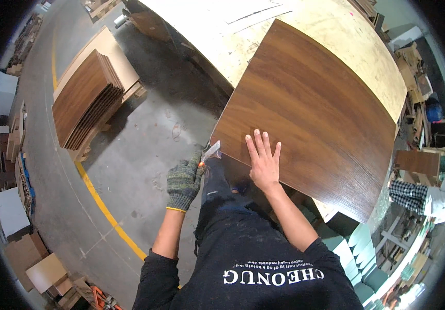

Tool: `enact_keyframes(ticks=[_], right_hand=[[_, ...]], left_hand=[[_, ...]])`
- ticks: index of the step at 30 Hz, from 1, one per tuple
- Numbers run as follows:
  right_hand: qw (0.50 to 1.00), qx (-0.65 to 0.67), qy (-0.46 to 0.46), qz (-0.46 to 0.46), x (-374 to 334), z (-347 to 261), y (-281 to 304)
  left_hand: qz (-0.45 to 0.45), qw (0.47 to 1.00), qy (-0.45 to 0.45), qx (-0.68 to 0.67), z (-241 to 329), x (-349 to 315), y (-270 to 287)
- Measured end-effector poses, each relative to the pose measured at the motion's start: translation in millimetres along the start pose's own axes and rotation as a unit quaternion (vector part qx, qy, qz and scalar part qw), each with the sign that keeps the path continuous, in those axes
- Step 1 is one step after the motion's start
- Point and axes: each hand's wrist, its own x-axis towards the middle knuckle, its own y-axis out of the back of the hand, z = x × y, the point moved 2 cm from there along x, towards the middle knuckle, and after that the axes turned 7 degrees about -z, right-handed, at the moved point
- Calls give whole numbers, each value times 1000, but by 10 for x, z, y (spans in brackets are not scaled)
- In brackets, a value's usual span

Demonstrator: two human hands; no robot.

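A large brown wood-grain board point(320, 108) lies flat across the pale worktable, its near edge jutting out toward my body. My right hand point(265, 168) is bare and rests on the board near that edge, fingers spread, palm down. At the board's near left corner is my left hand point(183, 181), in a grey-green knitted glove with a yellow cuff. Its fingers are closed around a small hand tool with a flat, pale metal blade point(212, 149) and a bit of orange. The blade is at the corner's edge; whether it touches is unclear. The handle is mostly hidden by the glove.
Left of the worktable point(207, 33), a stack of brown boards point(85, 98) sits on a low pallet. A yellow line point(109, 214) crosses the grey floor. Green-edged stacked pieces point(359, 248) stand close on my right, with wood offcuts point(413, 72) beyond.
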Motion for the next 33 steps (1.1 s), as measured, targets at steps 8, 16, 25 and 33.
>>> enact_keyframes(ticks=[8,16,25,33], right_hand=[[1000,4,-7,-7,2,-20,9],[1000,14,-2,-21,-117,45,21],[1000,-17,6,6,-140,79,7],[1000,-2,21,-5,-269,50,25]], left_hand=[[-10,998,-42,44,-12,271,184],[-18,994,-90,53,-60,92,132],[-63,992,-95,50,-11,240,313],[-1,990,-135,44,55,352,238]])
